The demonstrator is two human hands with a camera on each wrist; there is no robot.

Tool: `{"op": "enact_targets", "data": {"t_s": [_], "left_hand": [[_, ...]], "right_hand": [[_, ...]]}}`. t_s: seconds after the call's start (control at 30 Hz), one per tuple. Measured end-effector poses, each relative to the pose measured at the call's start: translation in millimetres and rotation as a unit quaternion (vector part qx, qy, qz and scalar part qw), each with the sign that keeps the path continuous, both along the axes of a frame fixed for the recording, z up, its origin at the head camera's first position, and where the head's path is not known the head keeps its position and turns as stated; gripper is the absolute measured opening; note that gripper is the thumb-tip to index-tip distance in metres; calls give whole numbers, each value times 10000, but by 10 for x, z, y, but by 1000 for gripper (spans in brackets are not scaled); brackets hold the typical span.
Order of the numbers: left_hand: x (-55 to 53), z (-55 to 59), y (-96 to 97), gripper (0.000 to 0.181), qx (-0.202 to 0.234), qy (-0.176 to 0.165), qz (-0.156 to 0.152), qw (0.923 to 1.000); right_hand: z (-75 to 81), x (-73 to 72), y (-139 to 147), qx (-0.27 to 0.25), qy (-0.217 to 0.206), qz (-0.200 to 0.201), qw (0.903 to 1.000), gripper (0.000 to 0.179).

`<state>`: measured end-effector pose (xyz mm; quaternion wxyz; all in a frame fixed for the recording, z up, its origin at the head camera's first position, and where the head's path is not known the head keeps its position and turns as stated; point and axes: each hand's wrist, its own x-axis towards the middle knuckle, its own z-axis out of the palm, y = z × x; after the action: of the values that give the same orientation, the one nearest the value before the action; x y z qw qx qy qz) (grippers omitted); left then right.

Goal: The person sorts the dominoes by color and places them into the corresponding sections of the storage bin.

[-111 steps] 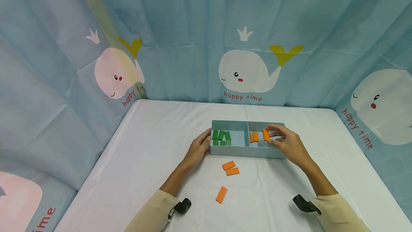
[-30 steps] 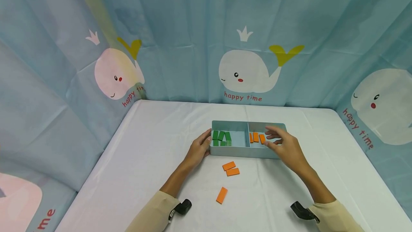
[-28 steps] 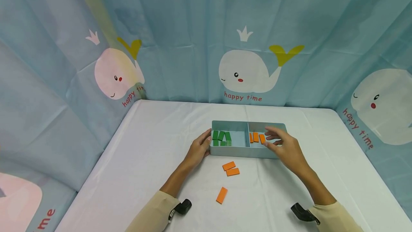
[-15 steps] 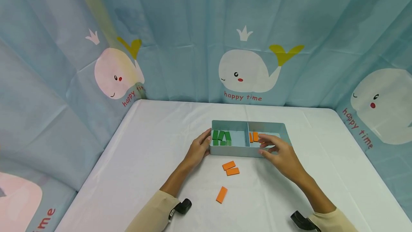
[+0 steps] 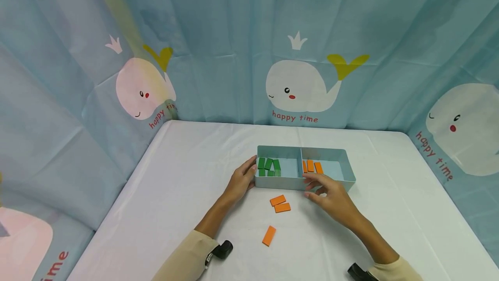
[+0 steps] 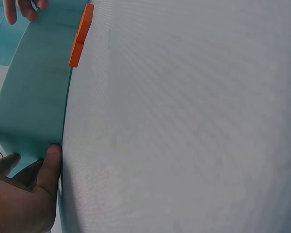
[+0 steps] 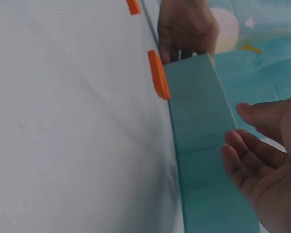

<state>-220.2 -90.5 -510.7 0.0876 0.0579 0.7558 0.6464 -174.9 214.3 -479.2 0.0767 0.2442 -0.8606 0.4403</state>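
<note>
A pale blue two-compartment box (image 5: 277, 182) stands on the table. At its left end my left hand (image 5: 238, 182) grips the box, thumb near the rim; the left wrist view also has the fingers at that end. My right hand (image 5: 331, 196) hovers before the box's front wall, fingers loosely bent and holding nothing, as the right wrist view confirms. Several green flat blocks (image 5: 269, 163) lie in the left compartment. In the right one are three orange flat blocks (image 5: 310, 166). Two more orange blocks (image 5: 282, 207) lie before the box, and a single orange block (image 5: 269, 236) lies nearer me.
White cloth covers the table (image 5: 187, 164). Behind it hangs a blue curtain (image 5: 226, 86) printed with whales. A black wrist camera (image 5: 223, 250) sits on the left sleeve, another black camera (image 5: 359, 272) on the right.
The right hand has let go of an orange block in the right compartment, then come out of the box, moving left and toward me. The left hand has stayed at the box's end.
</note>
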Motion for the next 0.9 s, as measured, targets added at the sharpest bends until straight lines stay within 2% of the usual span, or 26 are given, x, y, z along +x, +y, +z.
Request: {"op": "enact_targets", "data": {"t_s": [0.27, 0.57, 0.9], "left_hand": [[1, 0, 1, 57, -15, 25, -4, 10000], [3, 14, -3, 58, -3, 83, -47, 10000], [9, 12, -7, 58, 22, 59, -44, 10000]], "right_hand": [[-104, 7, -100, -38, -369, 391, 9985, 49], [-154, 5, -190, 67, -737, 569, 9956, 50], [-208, 29, -268, 156, -1388, 909, 9860, 50]]}}
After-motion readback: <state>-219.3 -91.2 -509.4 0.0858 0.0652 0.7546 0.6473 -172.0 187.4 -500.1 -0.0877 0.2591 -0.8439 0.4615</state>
